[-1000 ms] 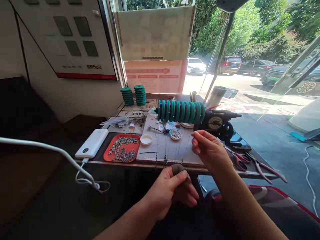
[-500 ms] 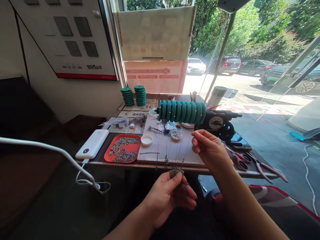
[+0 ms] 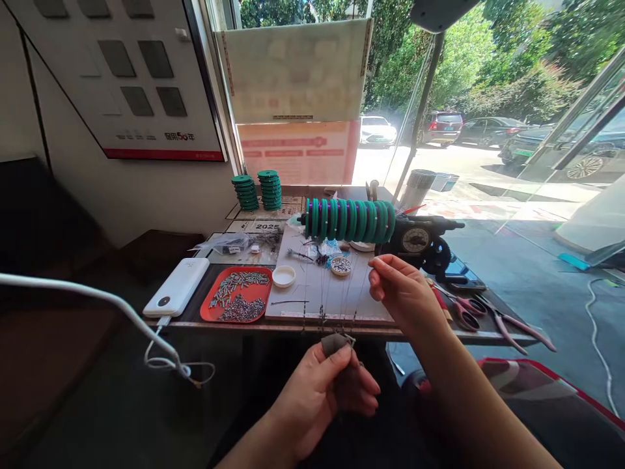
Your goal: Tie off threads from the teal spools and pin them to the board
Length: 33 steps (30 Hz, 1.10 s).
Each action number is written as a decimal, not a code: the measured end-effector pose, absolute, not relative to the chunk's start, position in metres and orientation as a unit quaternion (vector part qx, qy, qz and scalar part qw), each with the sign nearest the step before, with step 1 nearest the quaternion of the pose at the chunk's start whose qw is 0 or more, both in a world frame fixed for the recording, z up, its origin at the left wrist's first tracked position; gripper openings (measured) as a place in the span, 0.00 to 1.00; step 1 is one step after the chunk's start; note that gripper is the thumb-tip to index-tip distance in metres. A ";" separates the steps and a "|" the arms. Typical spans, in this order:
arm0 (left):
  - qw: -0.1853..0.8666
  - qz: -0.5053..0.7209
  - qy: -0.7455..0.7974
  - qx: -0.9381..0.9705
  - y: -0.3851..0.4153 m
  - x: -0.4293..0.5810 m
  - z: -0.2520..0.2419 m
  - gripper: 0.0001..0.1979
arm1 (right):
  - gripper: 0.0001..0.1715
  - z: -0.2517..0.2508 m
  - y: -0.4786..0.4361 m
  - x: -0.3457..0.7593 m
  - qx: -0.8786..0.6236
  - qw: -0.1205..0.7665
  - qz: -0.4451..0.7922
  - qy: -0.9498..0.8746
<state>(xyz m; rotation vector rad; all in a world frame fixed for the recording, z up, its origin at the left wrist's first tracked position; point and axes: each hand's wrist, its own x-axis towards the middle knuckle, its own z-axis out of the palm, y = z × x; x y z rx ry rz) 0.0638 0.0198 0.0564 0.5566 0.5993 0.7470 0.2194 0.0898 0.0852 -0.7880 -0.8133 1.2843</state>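
My left hand [image 3: 325, 384] is below the table's front edge, its thumb pressed onto a small grey piece [image 3: 334, 343]; the other fingers curl loosely. Thin threads with dark ends run from near that piece up to a row of green spools [image 3: 349, 220] on a black winding device [image 3: 420, 238]. My right hand [image 3: 407, 290] is raised over the board's right side, thumb and index fingertip pinched together. Whatever lies in that pinch is too fine to make out. Closest to it are a white dish of small beads [image 3: 340, 266] and the spools.
On the table's left stand a red tray [image 3: 204, 306] of metal pieces, a white power bank [image 3: 178, 286] and an open white lid [image 3: 284, 277]. Scissors [image 3: 466, 312] and pliers [image 3: 508, 329] lie at the right. Green spool stacks [image 3: 270, 190] stand behind. A white cable [image 3: 97, 290] crosses the left foreground.
The view has shifted slightly, so the table scene sits a little further left. Both hands keep nearly the same pose, and slightly more of the grey piece shows above my left thumb.
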 end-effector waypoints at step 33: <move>0.842 0.360 0.306 0.260 0.014 0.054 0.049 0.10 | 0.09 0.085 0.091 0.218 -0.352 0.659 0.563 -0.354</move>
